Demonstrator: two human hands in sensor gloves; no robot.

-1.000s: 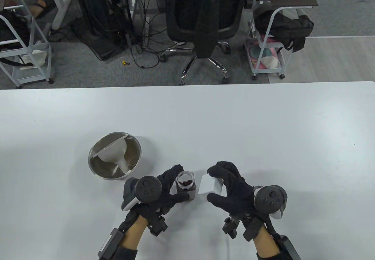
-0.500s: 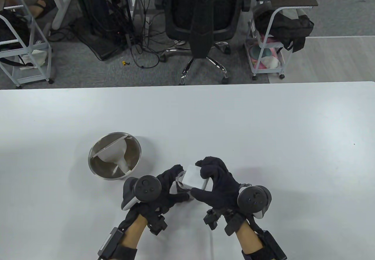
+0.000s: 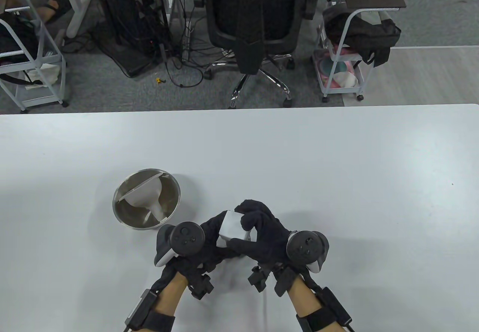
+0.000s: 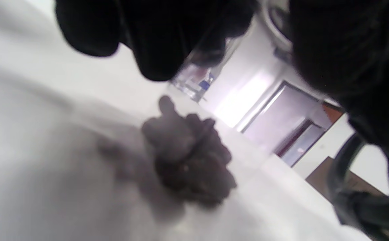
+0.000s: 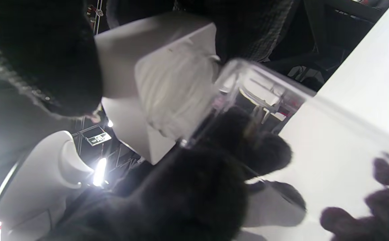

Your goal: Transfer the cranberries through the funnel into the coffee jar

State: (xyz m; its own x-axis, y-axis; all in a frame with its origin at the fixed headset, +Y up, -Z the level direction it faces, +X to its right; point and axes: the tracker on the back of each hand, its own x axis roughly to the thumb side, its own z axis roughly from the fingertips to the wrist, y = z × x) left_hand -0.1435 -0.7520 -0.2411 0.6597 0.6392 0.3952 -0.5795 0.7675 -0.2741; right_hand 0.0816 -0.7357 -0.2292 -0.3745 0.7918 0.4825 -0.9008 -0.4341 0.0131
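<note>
Square white plastic lid point(image 3: 232, 227), pinched in right hand point(image 3: 262, 234), directly over clear square coffee jar point(image 5: 248, 100) gripped upright by left hand point(image 3: 209, 242); seating apparently incomplete.

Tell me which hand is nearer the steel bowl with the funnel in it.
Left. The left hand is just to the right of and below the steel bowl in the table view, gripping the jar. The right hand sits farther right, holding the white lid.
</note>
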